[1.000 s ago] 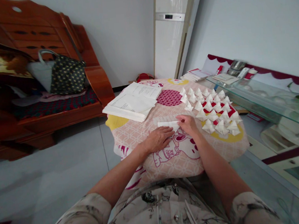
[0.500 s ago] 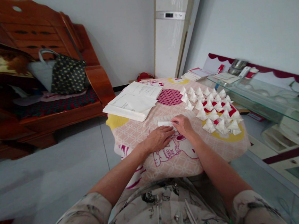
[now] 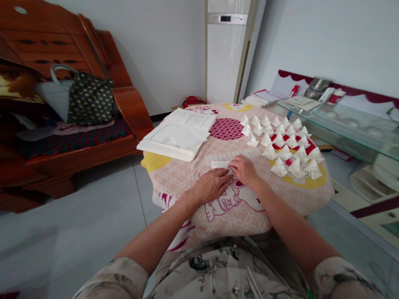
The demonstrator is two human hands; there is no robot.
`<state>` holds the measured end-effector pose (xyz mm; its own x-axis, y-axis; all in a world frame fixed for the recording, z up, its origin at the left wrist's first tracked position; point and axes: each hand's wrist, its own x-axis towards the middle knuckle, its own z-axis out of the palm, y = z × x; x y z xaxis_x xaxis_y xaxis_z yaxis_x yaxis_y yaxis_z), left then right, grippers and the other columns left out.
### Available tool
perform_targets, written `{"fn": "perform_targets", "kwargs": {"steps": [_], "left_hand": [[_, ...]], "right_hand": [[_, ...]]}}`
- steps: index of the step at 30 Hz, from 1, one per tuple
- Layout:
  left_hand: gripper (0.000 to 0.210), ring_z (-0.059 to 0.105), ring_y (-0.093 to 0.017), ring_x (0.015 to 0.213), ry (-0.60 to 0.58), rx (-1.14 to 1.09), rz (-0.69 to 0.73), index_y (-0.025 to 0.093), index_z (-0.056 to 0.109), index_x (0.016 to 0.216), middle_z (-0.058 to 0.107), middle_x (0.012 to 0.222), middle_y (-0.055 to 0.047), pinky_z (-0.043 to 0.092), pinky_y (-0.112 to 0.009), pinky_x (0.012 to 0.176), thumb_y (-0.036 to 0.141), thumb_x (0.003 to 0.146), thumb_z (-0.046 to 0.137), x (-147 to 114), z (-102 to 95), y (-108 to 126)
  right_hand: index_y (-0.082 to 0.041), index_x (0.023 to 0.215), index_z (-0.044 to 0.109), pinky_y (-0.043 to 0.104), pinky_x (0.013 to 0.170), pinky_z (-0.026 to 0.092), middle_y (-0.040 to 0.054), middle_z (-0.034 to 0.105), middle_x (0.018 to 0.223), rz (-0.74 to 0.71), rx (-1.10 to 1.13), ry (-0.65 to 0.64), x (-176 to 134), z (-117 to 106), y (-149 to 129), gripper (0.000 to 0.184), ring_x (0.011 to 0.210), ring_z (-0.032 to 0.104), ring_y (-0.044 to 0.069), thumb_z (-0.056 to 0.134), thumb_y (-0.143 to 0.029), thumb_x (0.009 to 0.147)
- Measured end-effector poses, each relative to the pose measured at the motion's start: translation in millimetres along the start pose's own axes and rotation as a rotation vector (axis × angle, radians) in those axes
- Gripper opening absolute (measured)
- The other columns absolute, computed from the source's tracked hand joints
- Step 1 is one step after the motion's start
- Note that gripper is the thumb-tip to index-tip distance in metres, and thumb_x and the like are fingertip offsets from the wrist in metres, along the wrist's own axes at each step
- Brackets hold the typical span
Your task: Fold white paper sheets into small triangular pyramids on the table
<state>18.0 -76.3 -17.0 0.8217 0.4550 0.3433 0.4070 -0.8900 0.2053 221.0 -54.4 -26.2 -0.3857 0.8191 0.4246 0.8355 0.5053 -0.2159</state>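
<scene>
A small folded paper strip (image 3: 219, 164) lies on the patterned tablecloth (image 3: 187, 169) in front of me. My left hand (image 3: 213, 184) rests palm down at its near side, fingers stretched out flat with the tips against the paper. The right end of the strip is pinched between the thumb and fingers of my right hand (image 3: 243, 169); those fingertips partly hide it. Under and behind the strip, a flat pale sheet or ruler-like band (image 3: 252, 153) shows. Rows of folded white paper pieces (image 3: 285, 152) stand to the right of my right hand.
An open stack of printed pages (image 3: 177, 135) lies at the table's left. Beyond the right edge stands a glass shelf (image 3: 351, 127) with cups and papers. A wooden sofa (image 3: 91, 149) with bags is at left, and a tall white cabinet-like unit (image 3: 225, 49) stands behind.
My right fingers have shifted slightly left along the paper strip, and printing now shows on its left part. My left hand stays almost in place.
</scene>
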Motion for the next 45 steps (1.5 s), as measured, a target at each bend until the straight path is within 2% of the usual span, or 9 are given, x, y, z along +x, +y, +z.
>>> {"fn": "perform_targets", "kwargs": {"steps": [11, 17, 21, 23, 27, 31, 36, 42, 45], "left_hand": [[0.028, 0.063, -0.025, 0.114, 0.004, -0.012, -0.038, 0.015, 0.064, 0.121, 0.067, 0.120, -0.011, 0.050, -0.037, 0.102, 0.023, 0.098, 0.049, -1, 1.0, 1], [0.020, 0.068, -0.021, 0.094, 0.071, -0.070, -0.028, 0.016, 0.068, 0.099, 0.072, 0.098, -0.008, 0.055, -0.033, 0.088, 0.019, 0.096, 0.048, -7, -0.4, 2], [0.020, 0.064, -0.021, 0.111, 0.203, -0.133, 0.000, 0.016, 0.063, 0.106, 0.068, 0.117, -0.011, 0.052, -0.034, 0.097, 0.018, 0.098, 0.044, -6, -3.9, 8], [0.020, 0.059, -0.022, 0.119, 0.224, -0.151, -0.016, 0.016, 0.058, 0.114, 0.063, 0.127, -0.013, 0.050, -0.037, 0.103, 0.020, 0.097, 0.047, -4, -3.8, 9], [0.032, 0.059, -0.025, 0.120, 0.169, -0.113, -0.111, 0.015, 0.048, 0.125, 0.062, 0.127, -0.015, 0.050, -0.042, 0.103, 0.027, 0.095, 0.054, -2, 2.2, 7], [0.019, 0.061, -0.026, 0.115, 0.077, -0.010, -0.232, 0.015, 0.056, 0.111, 0.066, 0.117, -0.014, 0.051, -0.043, 0.100, 0.028, 0.098, 0.050, -4, 6.0, 3], [0.017, 0.064, -0.026, 0.106, 0.031, 0.062, -0.347, 0.015, 0.062, 0.102, 0.069, 0.105, -0.012, 0.054, -0.041, 0.093, 0.024, 0.098, 0.048, 1, 3.2, 3], [0.038, 0.055, -0.025, 0.129, 0.006, 0.013, -0.125, 0.013, 0.053, 0.133, 0.059, 0.138, -0.016, 0.046, -0.040, 0.109, 0.028, 0.099, 0.047, 8, 10.9, -2], [0.039, 0.054, -0.025, 0.131, -0.012, 0.014, -0.089, 0.013, 0.054, 0.133, 0.059, 0.138, -0.016, 0.045, -0.040, 0.110, 0.032, 0.102, 0.042, 7, 13.8, -4]], "right_hand": [[-0.014, 0.083, 0.074, 0.033, 0.082, 0.042, 0.0115, 0.067, 0.088, -0.090, -0.146, -0.135, -9, -8, -9, 0.025, 0.091, 0.054, 0.023, 0.051, -0.009, 0.092], [-0.014, 0.092, 0.075, 0.032, 0.084, 0.042, 0.0113, 0.067, 0.095, -0.116, -0.135, -0.149, -17, -11, -15, 0.027, 0.094, 0.055, 0.024, 0.049, -0.010, 0.094], [-0.013, 0.094, 0.074, 0.033, 0.086, 0.044, 0.0116, 0.067, 0.094, -0.116, -0.126, -0.134, -19, -9, -16, 0.026, 0.092, 0.055, 0.024, 0.048, -0.012, 0.095], [-0.012, 0.096, 0.074, 0.034, 0.089, 0.044, 0.0122, 0.068, 0.096, -0.121, -0.101, -0.116, -20, -9, -16, 0.026, 0.092, 0.056, 0.024, 0.048, -0.010, 0.093], [-0.013, 0.097, 0.074, 0.033, 0.089, 0.045, 0.0123, 0.069, 0.101, -0.134, -0.056, -0.100, -22, -10, -15, 0.027, 0.097, 0.057, 0.024, 0.050, -0.006, 0.088], [-0.017, 0.086, 0.076, 0.033, 0.085, 0.047, 0.0103, 0.070, 0.095, -0.129, -0.021, -0.109, -25, -12, -13, 0.027, 0.093, 0.059, 0.023, 0.052, -0.004, 0.085], [-0.020, 0.083, 0.077, 0.032, 0.084, 0.049, 0.0080, 0.073, 0.090, -0.096, 0.072, -0.073, -29, -12, -9, 0.029, 0.089, 0.063, 0.021, 0.053, -0.003, 0.081], [-0.020, 0.079, 0.078, 0.030, 0.079, 0.052, 0.0078, 0.076, 0.086, -0.031, 0.250, -0.021, -30, -17, -9, 0.027, 0.084, 0.068, 0.020, 0.054, -0.006, 0.076], [-0.018, 0.081, 0.078, 0.030, 0.071, 0.054, 0.0074, 0.077, 0.081, 0.174, 0.408, 0.117, -31, -20, -2, 0.024, 0.074, 0.069, 0.020, 0.055, -0.014, 0.076]]}}
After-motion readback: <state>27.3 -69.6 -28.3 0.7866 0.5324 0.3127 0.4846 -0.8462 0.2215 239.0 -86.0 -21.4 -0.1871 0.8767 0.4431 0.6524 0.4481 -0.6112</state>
